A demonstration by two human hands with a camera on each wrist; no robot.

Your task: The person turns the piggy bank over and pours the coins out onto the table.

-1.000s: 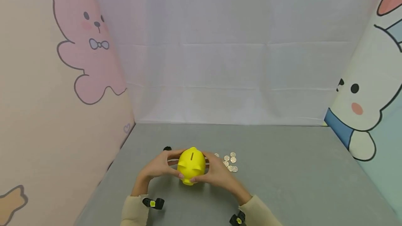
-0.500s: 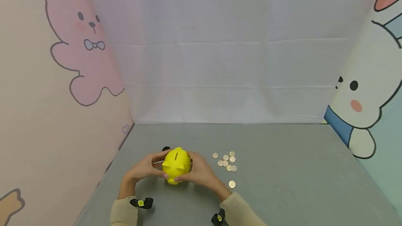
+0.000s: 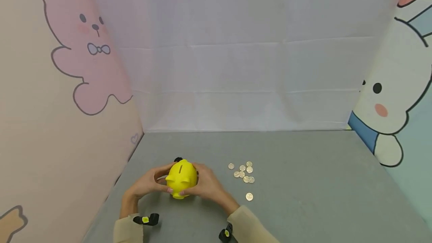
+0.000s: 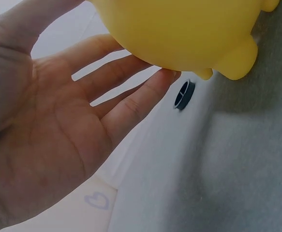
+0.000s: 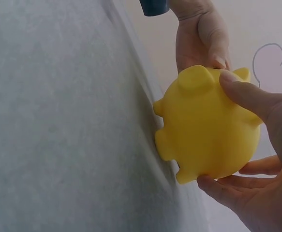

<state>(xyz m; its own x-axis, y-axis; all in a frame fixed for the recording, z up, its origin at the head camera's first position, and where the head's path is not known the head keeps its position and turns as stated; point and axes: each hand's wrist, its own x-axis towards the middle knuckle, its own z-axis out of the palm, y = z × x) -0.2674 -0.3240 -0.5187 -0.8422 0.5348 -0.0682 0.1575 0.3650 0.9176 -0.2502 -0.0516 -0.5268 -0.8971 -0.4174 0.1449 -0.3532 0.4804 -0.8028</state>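
Both hands hold a yellow piggy bank (image 3: pixel 181 180) between them, its snout toward the person and the coin slot on its back facing up. The left hand (image 3: pixel 146 185) grips its left side, thumb near the snout and fingers spread around the far side. From the other side, the right hand (image 3: pixel 207 185) grips it the same way, as the right wrist view shows with the piggy bank (image 5: pixel 208 128) between thumb and fingers. Its feet are close over the grey table. A round black plug (image 4: pixel 184 95) lies just beyond the left fingers.
Several coins (image 3: pixel 242 174) lie loosely grouped on the grey table (image 3: pixel 303 183) to the right of the hands. One single coin (image 3: pixel 249 197) lies nearer the person. A white cloth backdrop (image 3: pixel 216 55) closes the far edge, with printed panels at both sides.
Both hands have carried the piggy bank leftward, away from the coins. Coins that the right hand and arm covered now show. The head view has shifted slightly.
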